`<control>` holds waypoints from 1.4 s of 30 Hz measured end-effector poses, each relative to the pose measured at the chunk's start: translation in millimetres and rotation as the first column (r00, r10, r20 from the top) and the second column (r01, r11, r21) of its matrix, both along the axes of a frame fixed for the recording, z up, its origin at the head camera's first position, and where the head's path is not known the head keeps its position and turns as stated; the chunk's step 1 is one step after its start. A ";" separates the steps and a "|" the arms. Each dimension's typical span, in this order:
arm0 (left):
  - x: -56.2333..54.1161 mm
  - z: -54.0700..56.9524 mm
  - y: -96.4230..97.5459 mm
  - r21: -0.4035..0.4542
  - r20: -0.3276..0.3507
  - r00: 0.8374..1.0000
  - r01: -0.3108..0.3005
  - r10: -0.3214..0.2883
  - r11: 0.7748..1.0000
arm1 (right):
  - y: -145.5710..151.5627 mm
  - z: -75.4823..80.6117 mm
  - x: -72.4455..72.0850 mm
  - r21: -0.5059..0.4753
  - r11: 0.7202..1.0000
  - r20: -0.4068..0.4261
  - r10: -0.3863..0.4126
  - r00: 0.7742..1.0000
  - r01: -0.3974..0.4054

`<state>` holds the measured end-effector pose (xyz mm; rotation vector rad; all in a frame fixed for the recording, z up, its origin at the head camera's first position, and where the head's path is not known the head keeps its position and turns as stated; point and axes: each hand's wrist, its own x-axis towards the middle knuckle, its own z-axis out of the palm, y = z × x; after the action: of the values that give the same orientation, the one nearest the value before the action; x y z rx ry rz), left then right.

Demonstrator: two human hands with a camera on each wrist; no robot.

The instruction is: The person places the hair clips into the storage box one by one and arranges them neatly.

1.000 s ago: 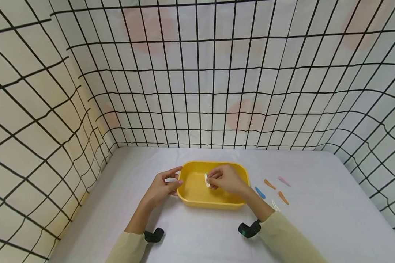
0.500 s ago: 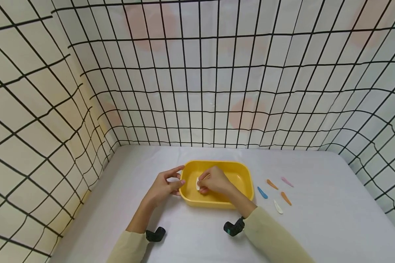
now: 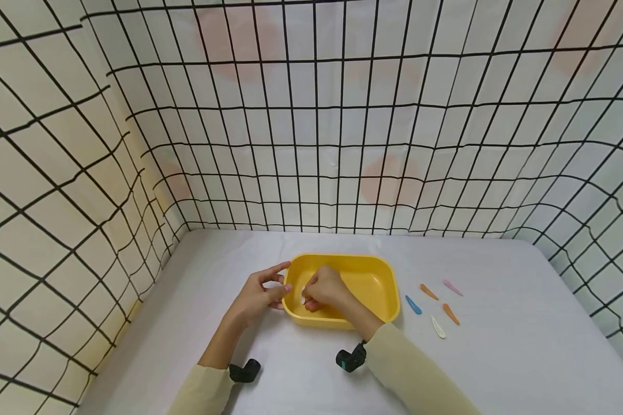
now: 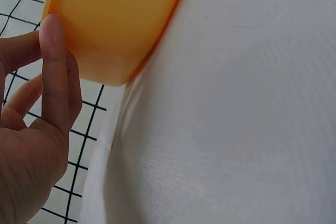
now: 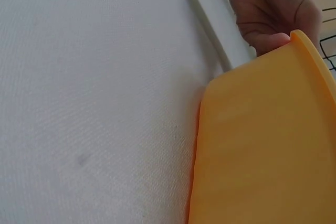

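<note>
White hair clip (image 3: 303,295): pinched in right hand (image 3: 325,289), inside yellow tray (image 3: 316,323) near its left end, lower center of frame; floor contact unclear. Left hand (image 3: 259,294) spread, fingers touching left rim, likely bracing it. Right forearm (image 3: 360,318) crosses lower rim; room rightward inside. Blue clip (image 3: 413,305) sits outside right rim.

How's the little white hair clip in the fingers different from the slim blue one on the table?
The little white hair clip is pinched in the right hand inside the yellow rounded tray; the slim blue hair clip lies on the white table. The white clip is partly hidden; the blue clip shows whole. Both are small.
</note>
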<state>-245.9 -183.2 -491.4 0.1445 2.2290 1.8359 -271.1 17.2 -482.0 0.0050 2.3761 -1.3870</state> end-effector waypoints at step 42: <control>0.1 -3.7 0.0 0.065 0.039 0.998 -0.050 0.048 0.997 | 81.5 21.7 15.2 -0.015 1.000 -0.156 0.016 0.988 -0.018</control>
<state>-245.8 -183.2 -495.1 0.0673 2.1663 1.9225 -255.9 98.7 -460.3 -0.1326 2.4846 -1.4465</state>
